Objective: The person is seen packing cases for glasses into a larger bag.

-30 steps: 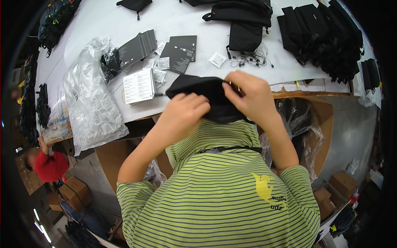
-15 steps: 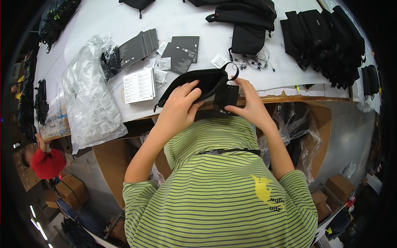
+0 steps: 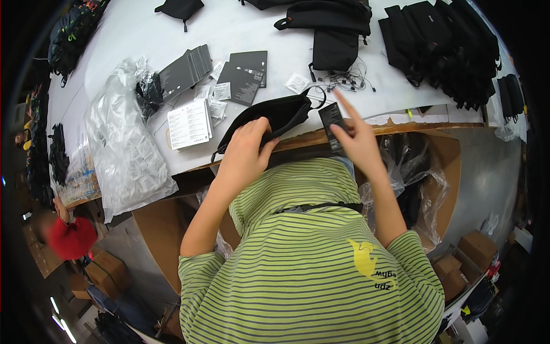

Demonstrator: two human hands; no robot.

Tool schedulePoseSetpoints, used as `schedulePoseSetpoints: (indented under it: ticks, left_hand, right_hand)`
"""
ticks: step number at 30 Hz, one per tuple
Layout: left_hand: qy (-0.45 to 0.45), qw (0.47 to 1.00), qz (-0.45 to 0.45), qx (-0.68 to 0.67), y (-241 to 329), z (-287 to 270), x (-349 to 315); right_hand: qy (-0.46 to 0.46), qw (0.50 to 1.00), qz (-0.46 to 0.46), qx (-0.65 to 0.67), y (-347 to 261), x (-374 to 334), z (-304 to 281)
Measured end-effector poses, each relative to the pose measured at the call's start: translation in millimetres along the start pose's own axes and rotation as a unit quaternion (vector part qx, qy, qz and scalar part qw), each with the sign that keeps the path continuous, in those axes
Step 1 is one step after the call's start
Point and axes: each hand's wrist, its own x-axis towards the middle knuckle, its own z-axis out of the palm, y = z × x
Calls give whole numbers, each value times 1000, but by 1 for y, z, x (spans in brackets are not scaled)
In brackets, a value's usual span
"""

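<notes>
The left hand (image 3: 249,143) was gripping a black pouch (image 3: 295,117) by its near side, with the fingers curled over the rim and the thumb outside; the pouch was tilted, its mouth gaping, right over the front edge of the white table (image 3: 240,28); a little black loop (image 3: 317,98) stuck up from its right end.

The right hand (image 3: 361,140) was pinching a dark tag (image 3: 333,129) just beside that end; the thumb lay on the tag, and the pointing finger was stretched out past it, near the loop; whether the tag was tied to the loop was too small to tell.

Left of the pouch sat a white stack of booklets (image 3: 189,123), with small white packets (image 3: 222,90) and dark cards (image 3: 240,80) behind it; farther left lay a big clear bag (image 3: 129,149) with more packets inside; beyond the right hand was a tangle of black strings (image 3: 352,80), and a heap of black pouches (image 3: 438,49) lay off to the right.
</notes>
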Motion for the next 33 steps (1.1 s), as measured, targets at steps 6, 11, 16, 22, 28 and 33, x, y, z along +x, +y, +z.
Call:
schedulePoseSetpoints:
  ticks: [6,11,16,22,28,33]
  left_hand:
    - [-36,999,-34,-11,3,-7,7]
    - [-71,996,3,-44,26,-18,-7]
    - [-145,988,1,-47,44,-20,-20]
    - [-173,983,-9,-65,47,-10,-33]
    - [-158,985,33,-68,44,-10,-33]
    - [-154,987,36,-29,44,-12,-27]
  right_hand:
    - [-3,798,-63,599,31,-4,-59]
    - [140,803,-185,548,26,21,-49]
    - [279,677,66,678,-12,46,-16]
    - [163,737,101,648,6,29,13]
    - [179,816,119,537,-5,25,12]
    - [158,779,77,602,6,36,-2]
